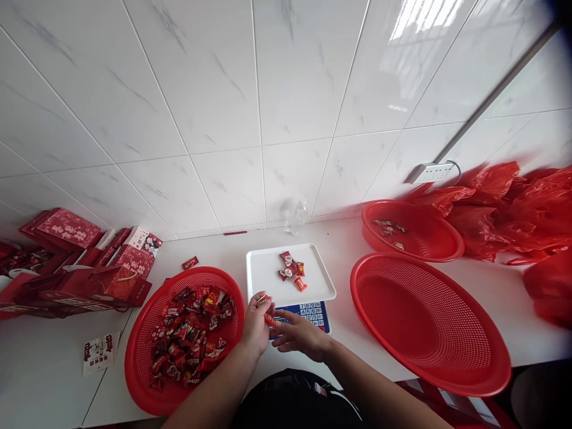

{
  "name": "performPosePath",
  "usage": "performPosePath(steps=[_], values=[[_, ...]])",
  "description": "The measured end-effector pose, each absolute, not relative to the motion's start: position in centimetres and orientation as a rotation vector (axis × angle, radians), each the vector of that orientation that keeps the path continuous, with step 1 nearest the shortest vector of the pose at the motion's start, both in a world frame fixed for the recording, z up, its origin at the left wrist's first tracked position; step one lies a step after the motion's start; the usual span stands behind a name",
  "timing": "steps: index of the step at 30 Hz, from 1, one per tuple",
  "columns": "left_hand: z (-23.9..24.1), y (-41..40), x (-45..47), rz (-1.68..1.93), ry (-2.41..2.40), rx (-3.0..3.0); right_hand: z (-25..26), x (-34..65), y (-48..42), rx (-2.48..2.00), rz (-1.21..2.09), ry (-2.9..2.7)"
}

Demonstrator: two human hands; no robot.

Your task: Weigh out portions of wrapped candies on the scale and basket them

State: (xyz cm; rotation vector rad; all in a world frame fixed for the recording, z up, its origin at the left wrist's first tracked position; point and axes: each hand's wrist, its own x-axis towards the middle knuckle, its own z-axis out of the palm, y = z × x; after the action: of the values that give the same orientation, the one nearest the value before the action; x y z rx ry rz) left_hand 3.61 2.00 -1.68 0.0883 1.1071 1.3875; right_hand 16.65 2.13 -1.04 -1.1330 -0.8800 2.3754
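Note:
My left hand (pixel 257 325) is closed around small red wrapped candies (pixel 270 319) above the front edge of a white tray. Beside it, my right hand (pixel 306 338) has its fingers stretched out and apart, the tips close to those candies; whether they touch cannot be made out. Several wrapped candies (pixel 289 268) lie in a small heap on the white tray (pixel 263 268). The tray sits on a scale whose blue keypad (pixel 319 314) shows partly behind my hands. To the left, a red plastic basket (pixel 139 369) holds a pile of similar candies (pixel 185 339).
On the right stand a large red basket (pixel 402 322) and a smaller one (pixel 370 229) with a few packets. Red plastic bags (pixel 513 208) lie beyond them. Red gift boxes (pixel 67 229) crowd the far left. A clear bottle (pixel 298 217) stands by the tiled wall.

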Motion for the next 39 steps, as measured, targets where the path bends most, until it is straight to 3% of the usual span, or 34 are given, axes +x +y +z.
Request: performPosePath(steps=[8, 19, 25, 30, 39], values=[[-1.5, 2.2, 4.7, 1.262, 1.116, 0.294, -2.6, 18.1, 3.3, -1.335, 2.144, -0.723], [-0.5, 7.2, 3.0, 1.024, 1.296, 0.571, -3.5, 20.1, 7.0, -1.572, 1.63, -0.998], [-1.5, 5.7, 1.3, 1.005, 1.358, 0.632, -4.2, 21.3, 7.9, -1.805, 1.016, -1.655], [-1.5, 2.9, -1.0, 1.025, 1.405, 0.629, -4.5, 20.1, 8.7, -1.824, 0.988, -1.849], [-2.5, -2.7, -7.0, 1.093, 1.693, 0.628, -3.5, 18.0, 9.5, -1.902, 0.55, -2.355]])
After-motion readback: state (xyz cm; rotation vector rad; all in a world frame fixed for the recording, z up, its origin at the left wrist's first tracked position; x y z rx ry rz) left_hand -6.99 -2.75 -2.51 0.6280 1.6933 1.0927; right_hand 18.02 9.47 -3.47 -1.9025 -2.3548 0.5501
